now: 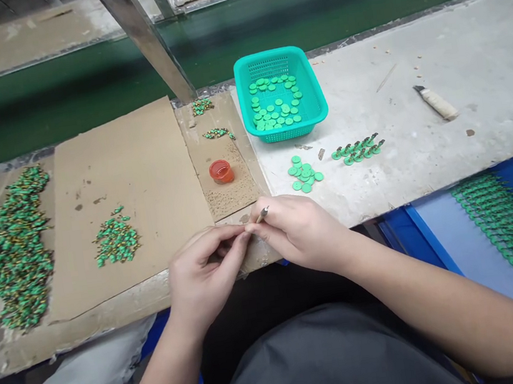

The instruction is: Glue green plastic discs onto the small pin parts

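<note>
Both hands meet at the table's front edge, fingertips touching. My left hand [207, 264] is closed in a pinch; whatever lies between its fingertips is too small and hidden to name. In my right hand [302, 230] is a thin pen-like tool [263, 214], one end poking up between thumb and forefinger. Just beyond them stands a small red cup [221, 171] on a speckled cardboard piece [220, 204]. To the right of it lie loose green discs [305, 174] and two rows of green discs with dark upright pieces [357, 150].
A turquoise basket [244, 96] holds more green discs. Small green-and-gold pieces form a large heap [14, 255] and a smaller pile [116, 239] on cardboard [140, 169]. A cutter-like tool [436, 103] lies right. Below, a blue crate [426, 239] holds rows of green pieces. A metal post [147, 42] rises behind.
</note>
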{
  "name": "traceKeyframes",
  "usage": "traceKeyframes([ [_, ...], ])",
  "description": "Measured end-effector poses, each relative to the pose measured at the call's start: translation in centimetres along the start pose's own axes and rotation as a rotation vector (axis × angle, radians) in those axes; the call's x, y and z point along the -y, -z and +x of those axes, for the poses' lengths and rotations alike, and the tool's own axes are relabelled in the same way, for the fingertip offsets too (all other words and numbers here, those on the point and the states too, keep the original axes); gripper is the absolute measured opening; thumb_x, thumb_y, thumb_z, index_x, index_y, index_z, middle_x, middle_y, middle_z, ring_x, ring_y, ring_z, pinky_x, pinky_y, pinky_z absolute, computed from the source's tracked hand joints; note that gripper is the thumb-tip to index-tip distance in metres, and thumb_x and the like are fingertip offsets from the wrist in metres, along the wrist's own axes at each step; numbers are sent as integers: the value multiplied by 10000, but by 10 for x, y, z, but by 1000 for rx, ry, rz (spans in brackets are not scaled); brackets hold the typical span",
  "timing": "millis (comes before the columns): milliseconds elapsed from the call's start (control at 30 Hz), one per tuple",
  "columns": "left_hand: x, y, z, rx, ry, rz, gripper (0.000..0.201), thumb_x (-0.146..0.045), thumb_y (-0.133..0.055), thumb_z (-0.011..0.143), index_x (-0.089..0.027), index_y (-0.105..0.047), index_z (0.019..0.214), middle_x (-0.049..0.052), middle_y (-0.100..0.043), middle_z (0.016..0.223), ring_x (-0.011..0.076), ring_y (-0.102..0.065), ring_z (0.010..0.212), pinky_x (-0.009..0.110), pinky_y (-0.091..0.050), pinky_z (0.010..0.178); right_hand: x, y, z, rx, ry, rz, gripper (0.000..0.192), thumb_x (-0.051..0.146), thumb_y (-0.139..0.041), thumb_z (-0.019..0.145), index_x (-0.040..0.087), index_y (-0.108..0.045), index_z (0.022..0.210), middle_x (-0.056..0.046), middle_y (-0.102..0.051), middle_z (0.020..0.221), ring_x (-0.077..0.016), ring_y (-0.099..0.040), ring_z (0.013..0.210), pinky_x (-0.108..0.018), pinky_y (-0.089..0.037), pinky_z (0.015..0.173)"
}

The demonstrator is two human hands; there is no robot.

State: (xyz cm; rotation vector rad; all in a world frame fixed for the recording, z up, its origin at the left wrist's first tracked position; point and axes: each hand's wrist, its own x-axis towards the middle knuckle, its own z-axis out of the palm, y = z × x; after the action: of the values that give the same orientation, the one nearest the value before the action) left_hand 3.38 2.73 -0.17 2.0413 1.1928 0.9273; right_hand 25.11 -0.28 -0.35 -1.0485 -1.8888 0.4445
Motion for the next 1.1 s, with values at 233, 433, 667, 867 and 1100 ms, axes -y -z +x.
traceKeyframes([
  [233,-3,1,1,7,-28,-19,95,-289,-776,1004,-274,-866,975,6,-796,867,124,-666,665,223,-572,650,2,1,0,22,0,-27,200,257,-493,1206,245,-539,1012,-9,-692,887,-178,-657,800,-292,-506,754],
  [433,-2,0,2,6,-54,-15,111,-279,-758,999,-272,-863,963,1,-796,858,125,-670,658,223,-574,647,5,-1,4,38,25,-12,230,195,-465,1197,247,-534,984,-8,-691,877,-172,-645,797,-298,-504,751],
  [667,2,0,-1,24,15,-14,92,-330,-787,1007,-288,-869,1005,7,-836,987,156,-756,809,246,-595,716,-3,0,-7,-1,-58,-38,188,265,-493,1204,233,-569,1035,-49,-743,947,-202,-734,874,-332,-585,808],
  [867,0,0,0,16,-16,-17,68,-297,-795,1005,-285,-863,1001,-4,-814,928,135,-711,746,235,-581,704,-1,-4,-10,-22,-2,-37,196,275,-477,1216,230,-561,1045,-59,-748,949,-199,-729,864,-331,-593,797],
  [1100,1,-1,0,8,-60,-11,89,-239,-786,1008,-288,-859,1023,-14,-801,913,118,-701,729,211,-578,697,-2,-2,-4,0,17,-43,180,259,-486,1213,241,-551,1046,-27,-711,922,-181,-676,837,-312,-549,780],
])
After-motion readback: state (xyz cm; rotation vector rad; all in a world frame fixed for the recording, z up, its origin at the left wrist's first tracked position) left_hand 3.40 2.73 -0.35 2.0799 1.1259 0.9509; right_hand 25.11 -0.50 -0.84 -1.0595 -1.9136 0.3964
